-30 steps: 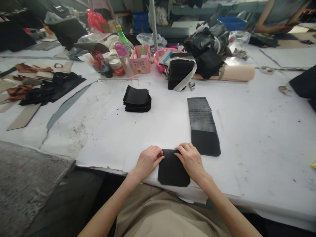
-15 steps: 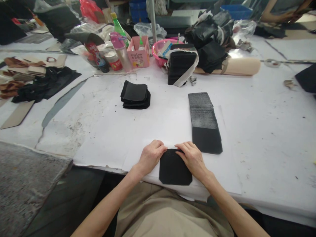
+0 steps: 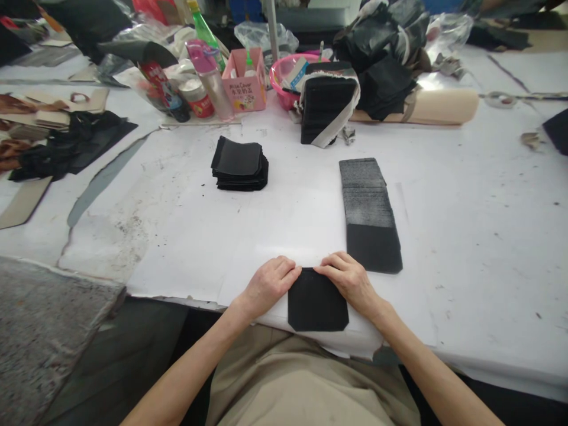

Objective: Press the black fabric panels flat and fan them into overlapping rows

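A black, roughly square piece with clipped lower corners (image 3: 317, 305) lies flat on the white paper at the table's near edge. My left hand (image 3: 268, 284) has its fingers curled on the piece's top left corner. My right hand (image 3: 348, 278) pinches the top right edge, fingers pressed together. Just right of my right hand runs a fanned row of overlapping black pieces (image 3: 369, 213), stretching away from me. A short stack of black pieces (image 3: 239, 164) sits farther off, to the left of centre.
Along the back stand a pink box (image 3: 245, 89), a pink basin (image 3: 290, 80), bottles (image 3: 208, 65), a strapped black bundle (image 3: 327, 107) and a beige roll (image 3: 439, 106). Brown and black scraps (image 3: 57, 139) lie at the left. A grey mat (image 3: 48, 331) lies near left.
Both hands have slid along the piece's top edge, now flattened straight. The view has tilted a little downward.
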`<state>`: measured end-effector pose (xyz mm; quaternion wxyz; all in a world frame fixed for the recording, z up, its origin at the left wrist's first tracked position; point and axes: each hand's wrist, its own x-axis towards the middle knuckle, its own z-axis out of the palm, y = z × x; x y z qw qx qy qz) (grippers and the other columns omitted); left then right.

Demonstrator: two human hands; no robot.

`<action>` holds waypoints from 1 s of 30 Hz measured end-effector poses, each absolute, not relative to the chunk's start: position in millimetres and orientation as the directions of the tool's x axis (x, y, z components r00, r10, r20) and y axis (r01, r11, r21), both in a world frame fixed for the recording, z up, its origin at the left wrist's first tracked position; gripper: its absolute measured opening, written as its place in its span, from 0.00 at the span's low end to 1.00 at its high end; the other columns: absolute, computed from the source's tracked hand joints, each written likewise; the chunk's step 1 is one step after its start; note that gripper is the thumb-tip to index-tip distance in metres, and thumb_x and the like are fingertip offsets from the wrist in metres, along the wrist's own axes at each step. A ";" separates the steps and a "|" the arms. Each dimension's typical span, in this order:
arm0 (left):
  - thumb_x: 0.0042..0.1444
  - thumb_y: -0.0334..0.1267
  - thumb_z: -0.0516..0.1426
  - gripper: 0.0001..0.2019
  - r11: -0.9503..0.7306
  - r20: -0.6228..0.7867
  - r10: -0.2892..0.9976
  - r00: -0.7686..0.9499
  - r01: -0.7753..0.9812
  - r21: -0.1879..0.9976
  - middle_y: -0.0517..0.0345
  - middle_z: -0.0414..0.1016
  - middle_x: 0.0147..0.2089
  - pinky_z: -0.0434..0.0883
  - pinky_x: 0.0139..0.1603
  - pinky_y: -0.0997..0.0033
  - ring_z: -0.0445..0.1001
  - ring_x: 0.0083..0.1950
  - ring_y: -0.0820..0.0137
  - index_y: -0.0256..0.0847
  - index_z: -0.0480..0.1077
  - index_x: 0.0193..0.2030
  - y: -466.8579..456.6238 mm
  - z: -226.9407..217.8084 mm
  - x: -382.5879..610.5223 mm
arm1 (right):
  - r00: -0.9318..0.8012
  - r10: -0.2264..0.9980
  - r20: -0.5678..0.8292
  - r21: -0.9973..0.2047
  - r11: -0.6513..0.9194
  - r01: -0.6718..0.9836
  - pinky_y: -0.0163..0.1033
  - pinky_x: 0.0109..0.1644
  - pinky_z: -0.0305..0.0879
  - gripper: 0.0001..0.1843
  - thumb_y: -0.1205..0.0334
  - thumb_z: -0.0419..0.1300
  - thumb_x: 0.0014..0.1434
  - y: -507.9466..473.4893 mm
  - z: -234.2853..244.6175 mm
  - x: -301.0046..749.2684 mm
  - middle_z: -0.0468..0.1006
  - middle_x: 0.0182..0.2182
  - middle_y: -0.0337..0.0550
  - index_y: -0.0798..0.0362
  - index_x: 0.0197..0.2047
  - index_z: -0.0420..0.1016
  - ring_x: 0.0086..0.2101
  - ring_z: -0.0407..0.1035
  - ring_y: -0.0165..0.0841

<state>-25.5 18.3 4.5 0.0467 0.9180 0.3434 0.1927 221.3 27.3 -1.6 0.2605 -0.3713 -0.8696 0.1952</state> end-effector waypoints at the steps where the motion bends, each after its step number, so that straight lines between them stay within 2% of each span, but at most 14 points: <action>1: 0.67 0.28 0.48 0.10 -0.762 0.321 0.645 0.693 0.611 0.213 0.50 0.72 0.40 0.74 0.44 0.63 0.72 0.43 0.66 0.35 0.69 0.48 18.0 5.1 -25.1 | -0.598 0.744 0.299 -0.532 0.650 0.543 0.41 0.45 0.67 0.13 0.66 0.49 0.69 27.9 -1.3 222.1 0.74 0.39 0.45 0.50 0.47 0.75 0.41 0.65 0.35; 7: 0.66 0.27 0.48 0.10 -0.786 0.310 0.615 0.725 0.597 0.160 0.48 0.73 0.42 0.74 0.46 0.61 0.72 0.44 0.65 0.33 0.68 0.49 16.4 8.0 -23.0 | -0.634 0.723 0.274 -0.522 0.666 0.534 0.42 0.47 0.67 0.14 0.66 0.48 0.70 29.7 -0.8 225.0 0.74 0.41 0.45 0.49 0.49 0.75 0.42 0.65 0.35; 19: 0.67 0.27 0.46 0.11 -0.784 0.289 0.618 0.731 0.600 0.159 0.48 0.73 0.42 0.75 0.46 0.60 0.72 0.44 0.64 0.34 0.68 0.49 16.6 6.7 -22.9 | -0.657 0.705 0.268 -0.487 0.687 0.539 0.43 0.48 0.66 0.15 0.67 0.48 0.69 31.3 0.1 225.6 0.75 0.42 0.46 0.50 0.50 0.75 0.43 0.66 0.36; 26: 0.67 0.27 0.46 0.11 -0.791 0.282 0.610 0.741 0.594 0.150 0.48 0.72 0.42 0.75 0.46 0.59 0.72 0.45 0.64 0.34 0.67 0.50 16.9 5.9 -22.7 | -0.674 0.701 0.231 -0.441 0.693 0.570 0.43 0.49 0.65 0.17 0.66 0.47 0.70 29.6 -0.9 226.3 0.75 0.41 0.44 0.46 0.56 0.71 0.43 0.66 0.35; 30: 0.66 0.26 0.46 0.11 -0.796 0.272 0.602 0.751 0.589 0.136 0.47 0.72 0.42 0.75 0.46 0.59 0.72 0.45 0.64 0.34 0.67 0.50 17.4 7.3 -22.8 | -0.678 0.698 0.229 -0.414 0.700 0.582 0.42 0.48 0.65 0.17 0.67 0.48 0.70 29.3 -0.8 225.5 0.74 0.41 0.44 0.46 0.55 0.73 0.42 0.65 0.35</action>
